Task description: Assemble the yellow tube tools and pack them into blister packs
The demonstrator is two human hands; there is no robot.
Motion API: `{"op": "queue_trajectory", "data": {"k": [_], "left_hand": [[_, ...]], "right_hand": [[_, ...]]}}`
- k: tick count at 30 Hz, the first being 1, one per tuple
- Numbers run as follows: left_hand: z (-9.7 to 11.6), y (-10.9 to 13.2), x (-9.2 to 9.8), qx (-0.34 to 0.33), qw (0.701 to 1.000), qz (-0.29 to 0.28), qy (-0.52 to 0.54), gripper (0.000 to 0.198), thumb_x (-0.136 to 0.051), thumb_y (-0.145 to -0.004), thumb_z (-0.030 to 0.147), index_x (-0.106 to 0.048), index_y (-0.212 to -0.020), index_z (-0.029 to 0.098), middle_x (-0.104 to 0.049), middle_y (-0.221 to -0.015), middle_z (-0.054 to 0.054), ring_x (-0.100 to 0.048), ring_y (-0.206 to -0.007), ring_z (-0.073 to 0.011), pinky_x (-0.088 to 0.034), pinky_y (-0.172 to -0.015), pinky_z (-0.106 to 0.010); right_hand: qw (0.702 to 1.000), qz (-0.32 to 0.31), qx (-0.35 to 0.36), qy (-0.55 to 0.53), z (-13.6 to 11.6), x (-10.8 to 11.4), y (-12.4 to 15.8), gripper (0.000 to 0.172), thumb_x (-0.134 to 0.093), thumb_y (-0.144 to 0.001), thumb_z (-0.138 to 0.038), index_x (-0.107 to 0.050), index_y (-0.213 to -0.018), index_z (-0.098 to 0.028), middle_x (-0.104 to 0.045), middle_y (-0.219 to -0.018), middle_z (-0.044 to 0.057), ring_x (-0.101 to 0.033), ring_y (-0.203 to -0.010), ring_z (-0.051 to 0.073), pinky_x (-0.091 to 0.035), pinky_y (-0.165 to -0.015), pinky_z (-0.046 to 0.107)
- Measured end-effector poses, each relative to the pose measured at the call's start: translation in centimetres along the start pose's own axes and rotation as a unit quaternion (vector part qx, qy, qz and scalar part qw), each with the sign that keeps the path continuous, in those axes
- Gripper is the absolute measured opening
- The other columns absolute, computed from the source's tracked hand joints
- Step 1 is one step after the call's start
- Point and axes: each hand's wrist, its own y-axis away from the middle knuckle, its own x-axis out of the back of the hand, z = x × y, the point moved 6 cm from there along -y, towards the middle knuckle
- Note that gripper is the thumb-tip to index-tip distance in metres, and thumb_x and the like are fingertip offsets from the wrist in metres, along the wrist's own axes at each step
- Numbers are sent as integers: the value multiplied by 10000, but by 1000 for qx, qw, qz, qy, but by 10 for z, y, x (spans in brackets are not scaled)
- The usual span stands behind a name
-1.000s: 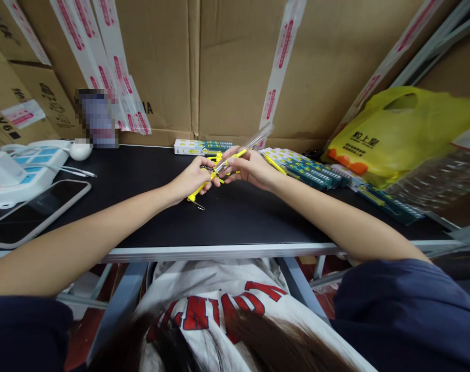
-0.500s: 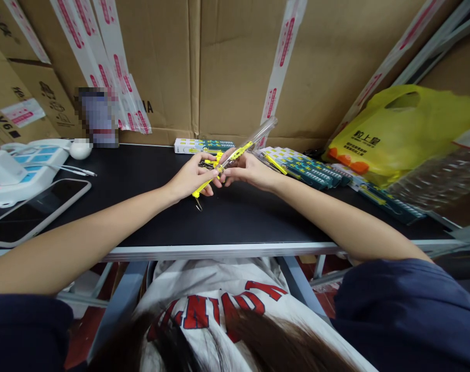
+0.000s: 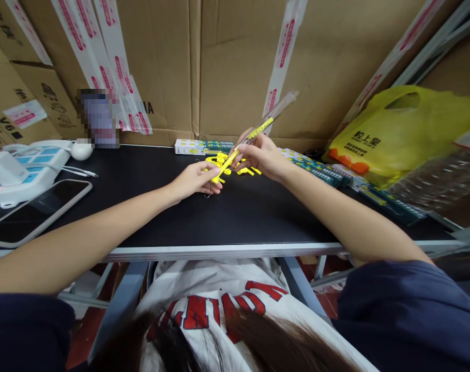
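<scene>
My left hand [image 3: 196, 182] is closed on a yellow plastic piece [image 3: 224, 168], with a thin metal hook showing below the fingers. In my right hand [image 3: 266, 155] is a clear plastic tube [image 3: 278, 106], tilted up to the right, with a yellow stick inside its lower part. The tube's lower end points down toward the yellow piece, close to my left fingertips; whether the two touch I cannot tell. Behind and between the hands, several loose yellow plastic pieces [image 3: 251, 171] lie on the black tabletop [image 3: 219, 222].
A printed box [image 3: 192, 146] lies at the back, and more printed boxes [image 3: 316, 169] are stacked to the right. Beyond them stands a yellow plastic bag [image 3: 397, 129]. A phone [image 3: 36, 209] and a power strip [image 3: 44, 165] with cables are at the left. Cardboard [image 3: 235, 67] walls the back.
My right hand has moved right with the tube, and the tube's top has shifted up and right. The loose yellow pieces behind the hands now show more. My left hand has moved little.
</scene>
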Motion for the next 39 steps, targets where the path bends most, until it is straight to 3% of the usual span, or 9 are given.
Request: {"op": "queue_trajectory", "data": {"k": [4,9,18,25,39], "left_hand": [[-5,-3,1,8,1000,-13,5,284,-701,-850,395,-597,-924,141,-730,-720,-45,-716,-653,-134,-560,-680,-263],[-7,-3,2,1,1000,-23,-13,279,-735,-819,354,-659,-969,131,-733,-755,-50,-713,-697,-134,-565,-731,-289],[-3,-1,1,0,1000,-13,-25,190,-728,-829,291,-649,-869,123,-725,-719,-38,-701,-640,-113,-569,-659,-246],[-3,0,2,-2,1000,-8,-26,250,-783,-773,311,-628,-825,122,-729,-706,-43,-698,-598,-119,-566,-606,-240],[-2,-2,4,-28,995,8,-91,99,-667,-867,205,-628,-829,122,-706,-682,-27,-691,-568,-104,-556,-546,-192]], "right_hand": [[999,46,-6,5,-5,18,-5,371,-759,-766,-369,-488,-982,-238,-650,-855,21,-637,-656,136,-615,-618,318],[998,61,-5,6,-3,27,-10,392,-750,-769,-358,-494,-1042,-241,-651,-850,16,-632,-643,135,-608,-602,317],[999,50,-5,4,-6,20,-5,371,-755,-760,-349,-490,-994,-235,-637,-823,5,-619,-627,121,-601,-584,297],[999,48,-10,8,-5,20,-5,395,-759,-760,-355,-496,-1031,-237,-643,-851,14,-630,-640,130,-613,-605,317],[999,44,-17,7,-2,17,-5,371,-772,-745,-345,-474,-936,-235,-635,-837,12,-611,-613,116,-600,-551,284]]}}
